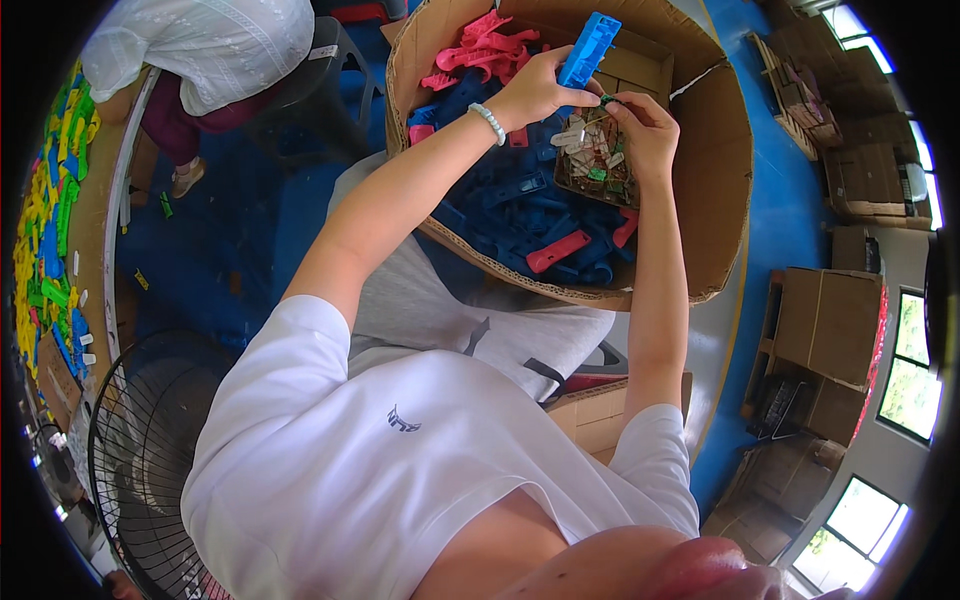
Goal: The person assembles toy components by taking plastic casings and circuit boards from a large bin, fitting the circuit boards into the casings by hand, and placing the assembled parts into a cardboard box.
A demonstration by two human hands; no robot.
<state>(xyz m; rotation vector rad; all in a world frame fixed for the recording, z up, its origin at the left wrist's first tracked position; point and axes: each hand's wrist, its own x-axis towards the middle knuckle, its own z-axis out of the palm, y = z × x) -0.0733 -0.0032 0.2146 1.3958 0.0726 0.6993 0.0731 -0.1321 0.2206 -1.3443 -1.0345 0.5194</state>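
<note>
My left hand [533, 92], with a beaded bracelet at its wrist, is closed on a long blue plastic housing [590, 52]. The housing is tilted above a large cardboard carton [735, 200]. Beside the left thumb, my right hand [650, 132] pinches a small dark piece [607, 99], too small to name. Both hands' fingertips nearly meet there. Below them sits a small open box of mixed little parts [592, 148], pale, brown and green. Blue plastic parts [500, 215] fill much of the carton, with pink plastic parts [485, 50] heaped at its far left.
On the left, a table [105, 240] bears many yellow, green and blue parts. Another person [205, 50] sits beside it, near a dark stool [320, 90]. A black wire fan [150, 460] stands at lower left. Stacked cartons [825, 325] line the right side.
</note>
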